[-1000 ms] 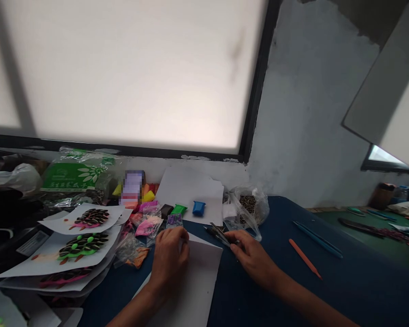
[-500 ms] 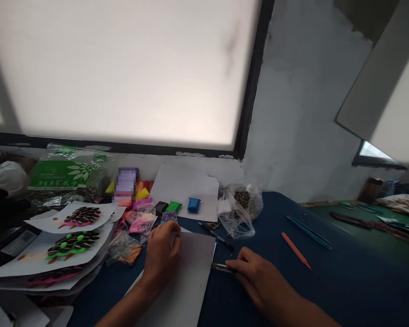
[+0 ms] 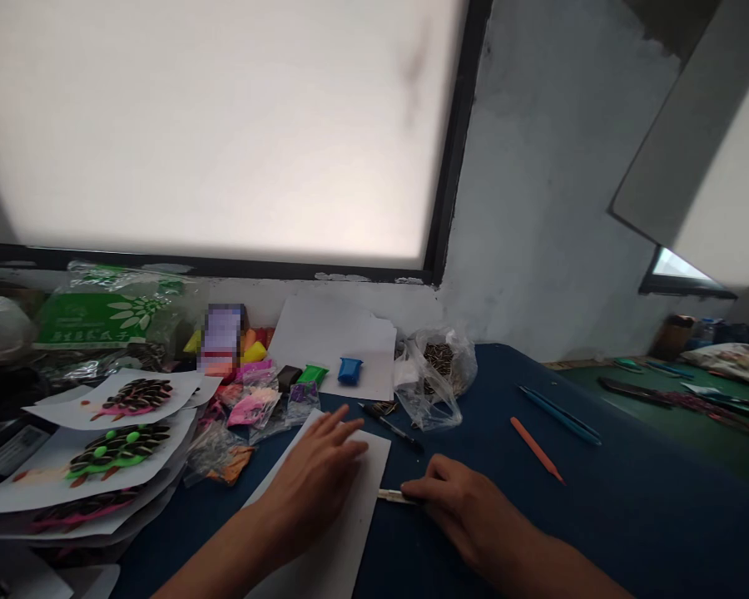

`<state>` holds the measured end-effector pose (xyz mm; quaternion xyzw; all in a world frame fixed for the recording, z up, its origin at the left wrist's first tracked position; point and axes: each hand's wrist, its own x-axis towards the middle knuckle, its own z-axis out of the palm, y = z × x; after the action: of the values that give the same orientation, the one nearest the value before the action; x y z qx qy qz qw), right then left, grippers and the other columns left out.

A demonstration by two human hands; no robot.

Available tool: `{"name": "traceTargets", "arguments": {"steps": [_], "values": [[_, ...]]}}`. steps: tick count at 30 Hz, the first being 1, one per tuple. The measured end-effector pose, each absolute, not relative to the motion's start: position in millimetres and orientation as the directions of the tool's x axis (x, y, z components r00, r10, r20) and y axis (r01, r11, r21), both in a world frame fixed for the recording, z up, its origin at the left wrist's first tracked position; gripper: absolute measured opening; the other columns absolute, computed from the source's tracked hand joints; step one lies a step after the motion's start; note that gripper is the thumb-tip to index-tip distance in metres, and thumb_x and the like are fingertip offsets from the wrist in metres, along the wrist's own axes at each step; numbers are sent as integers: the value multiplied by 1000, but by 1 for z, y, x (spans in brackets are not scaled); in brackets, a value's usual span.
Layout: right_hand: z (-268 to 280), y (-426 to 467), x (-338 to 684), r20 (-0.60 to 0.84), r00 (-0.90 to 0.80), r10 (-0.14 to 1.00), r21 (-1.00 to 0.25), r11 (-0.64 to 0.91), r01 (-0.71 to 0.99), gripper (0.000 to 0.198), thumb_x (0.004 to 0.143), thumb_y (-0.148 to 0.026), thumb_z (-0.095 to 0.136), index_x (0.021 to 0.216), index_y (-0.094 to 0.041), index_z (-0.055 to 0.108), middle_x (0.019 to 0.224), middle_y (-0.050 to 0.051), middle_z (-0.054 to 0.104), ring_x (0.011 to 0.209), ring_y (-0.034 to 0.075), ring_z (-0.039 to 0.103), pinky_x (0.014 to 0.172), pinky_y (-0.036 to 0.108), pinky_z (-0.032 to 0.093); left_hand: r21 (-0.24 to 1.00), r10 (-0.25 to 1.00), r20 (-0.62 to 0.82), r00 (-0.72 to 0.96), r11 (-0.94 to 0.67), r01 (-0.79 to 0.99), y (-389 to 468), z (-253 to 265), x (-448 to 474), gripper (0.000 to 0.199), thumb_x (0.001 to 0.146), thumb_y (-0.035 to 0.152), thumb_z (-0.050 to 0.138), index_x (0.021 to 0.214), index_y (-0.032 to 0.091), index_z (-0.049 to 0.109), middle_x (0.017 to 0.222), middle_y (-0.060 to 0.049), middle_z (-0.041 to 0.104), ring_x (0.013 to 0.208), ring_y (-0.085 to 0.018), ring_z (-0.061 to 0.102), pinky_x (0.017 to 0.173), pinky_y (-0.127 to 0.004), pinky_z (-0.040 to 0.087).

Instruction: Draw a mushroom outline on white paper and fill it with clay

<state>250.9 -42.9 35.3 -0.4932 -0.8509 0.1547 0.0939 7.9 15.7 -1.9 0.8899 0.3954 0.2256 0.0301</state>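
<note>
White paper [image 3: 367, 507], which looks folded, lies on the dark blue tabletop in front of me. My left hand [image 3: 318, 466] rests over it with fingers stretched out and spread, holding nothing. Just right of the paper, my right hand [image 3: 458, 503] pinches a slim, silvery knife-like tool [image 3: 393, 497]. Its pale end meets the paper's right edge; whether the tip goes between the layers is hidden. A black pen [image 3: 390, 424] lies beyond the paper.
At left is a stack of sheets [image 3: 181, 445] bearing seed-and-clay hedgehog pictures. Packets of coloured clay [image 3: 255, 403] lie behind, with a blue packet [image 3: 349, 371] on white paper. A seed bag [image 3: 440, 374], an orange stick tool [image 3: 537, 449] and blue tweezers [image 3: 558, 414] are rightward.
My left hand has slid right across the paper, its fingers opening out from a curled pose. The right hand keeps its pinch on the tool at the paper's edge. The view has shifted slightly.
</note>
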Motion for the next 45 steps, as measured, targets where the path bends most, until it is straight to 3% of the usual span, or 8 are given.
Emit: {"name": "traceTargets", "arguments": {"steps": [3,8,17,30,45], "values": [[31,-41,253,65,-511,857,-341,501,796,35,100,-16,44,120,-25,71,97,10,61,82,22,62,68,30,46,256,698,240,675,-716,650,15,-8,9,42,96,20,50,136,30,60,147,-5,53,137,-32,45,109,-51,42],[20,-42,258,141,-540,830,-300,555,775,38,99,-12,42,122,-26,69,95,9,58,80,21,59,65,30,45,310,729,124,673,-673,672,14,-13,8,44,104,27,41,147,29,47,155,-6,37,144,-33,30,114,-54,32],[7,-44,258,212,-596,774,-143,628,765,44,94,-7,38,123,-22,68,85,6,53,65,15,50,57,25,39,354,743,39,668,-635,686,11,-3,9,47,104,23,37,150,29,42,158,-5,30,147,-31,22,117,-55,26],[8,-48,259,224,-591,775,-158,627,763,43,95,-7,38,118,-25,68,87,5,53,66,15,52,58,24,39,334,738,60,672,-649,684,14,-15,7,51,102,20,39,151,36,38,160,-1,28,148,-30,21,117,-53,25],[12,-53,257,187,-579,794,-220,608,763,41,96,-10,38,121,-25,68,88,7,54,67,17,54,58,26,40,325,734,96,672,-661,676,10,-10,10,45,105,30,41,150,33,40,159,-5,30,147,-30,22,117,-54,26]]}}
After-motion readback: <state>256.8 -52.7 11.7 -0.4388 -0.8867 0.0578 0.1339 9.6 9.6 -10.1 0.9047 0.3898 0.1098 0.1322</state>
